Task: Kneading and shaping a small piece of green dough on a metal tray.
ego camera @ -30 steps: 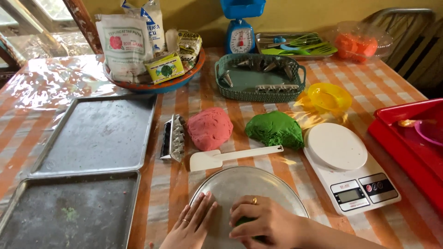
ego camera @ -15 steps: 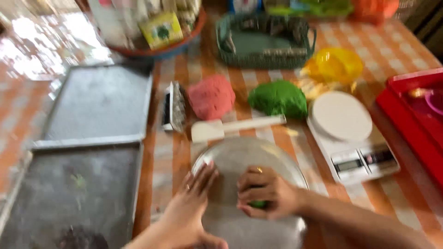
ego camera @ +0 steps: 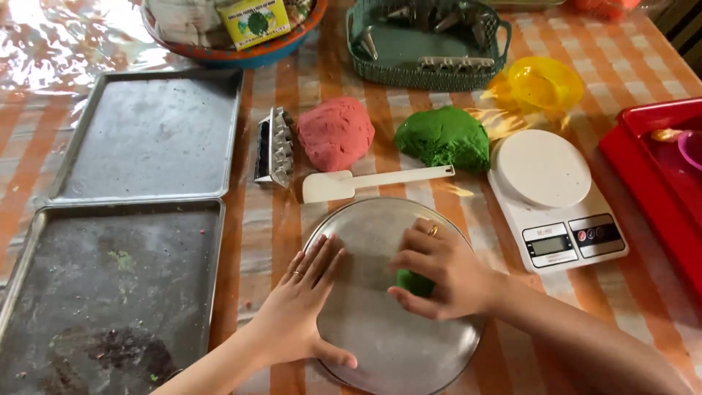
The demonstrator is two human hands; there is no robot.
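Note:
My right hand (ego camera: 439, 271) curls over a small green piece of dough (ego camera: 412, 281) on a round metal plate (ego camera: 380, 344), fingers closed around it. My left hand (ego camera: 303, 303) lies flat on the plate's left side, fingers spread, holding nothing. Beyond the plate lie a white spatula (ego camera: 365, 181), a red dough lump (ego camera: 336, 133) and a larger green dough lump (ego camera: 443, 137).
Two metal baking trays (ego camera: 150, 135) (ego camera: 110, 292) lie at left. A white kitchen scale (ego camera: 552, 194) sits at right, a red tray (ego camera: 651, 183) at the far right. A yellow bowl (ego camera: 545, 84), a green basket (ego camera: 428, 44), a metal cutter (ego camera: 274, 146) and a bowl of packets (ego camera: 234, 29) stand behind.
The view has shifted down and closer. My left hand has spread flatter across the plate's left side. My right hand stays over the small green dough piece.

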